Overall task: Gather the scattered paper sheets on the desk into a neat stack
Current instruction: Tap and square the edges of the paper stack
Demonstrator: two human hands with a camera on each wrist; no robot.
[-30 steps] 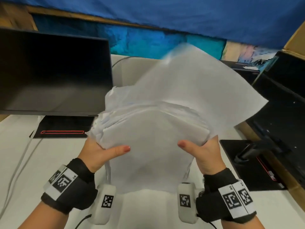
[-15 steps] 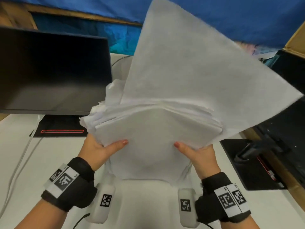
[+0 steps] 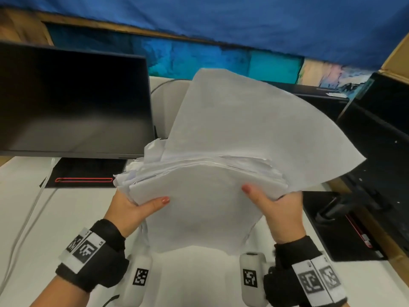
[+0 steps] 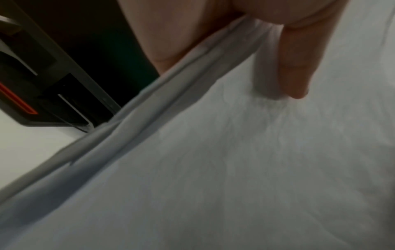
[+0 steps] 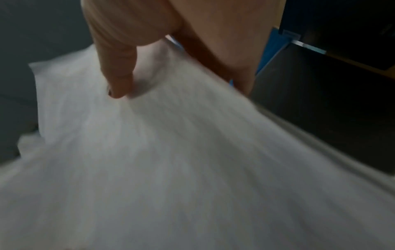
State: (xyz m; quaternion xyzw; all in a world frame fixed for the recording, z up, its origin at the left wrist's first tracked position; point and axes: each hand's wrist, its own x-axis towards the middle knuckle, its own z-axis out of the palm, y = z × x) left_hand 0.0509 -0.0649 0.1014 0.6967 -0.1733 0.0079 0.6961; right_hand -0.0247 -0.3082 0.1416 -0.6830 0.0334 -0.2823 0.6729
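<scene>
A thick stack of white paper sheets (image 3: pixel 203 207) is held upright over the white desk (image 3: pixel 66 218). Its top edges are ragged and uneven. One large loose sheet (image 3: pixel 250 129) fans up and to the right behind the stack. My left hand (image 3: pixel 132 207) grips the stack's left side, thumb across the front. My right hand (image 3: pixel 276 207) grips the right side the same way. The left wrist view shows the thumb (image 4: pixel 299 67) pressed on the paper (image 4: pixel 213 169). In the blurred right wrist view the thumb (image 5: pixel 117 71) lies on the sheets (image 5: pixel 171 169). The other fingers are hidden behind the paper.
A dark monitor (image 3: pixel 73 103) stands at the left, its black base with a red line (image 3: pixel 84 179) just left of the stack. A second black monitor (image 3: pixel 376 151) and its base (image 3: pixel 345 224) are at the right. A white cable (image 3: pixel 24 218) runs along the desk's left side.
The big loose sheet swung high half a second ago and has dropped back lower and to the right. The stack's lower edge has come down towards the desk. Both hands keep their grip.
</scene>
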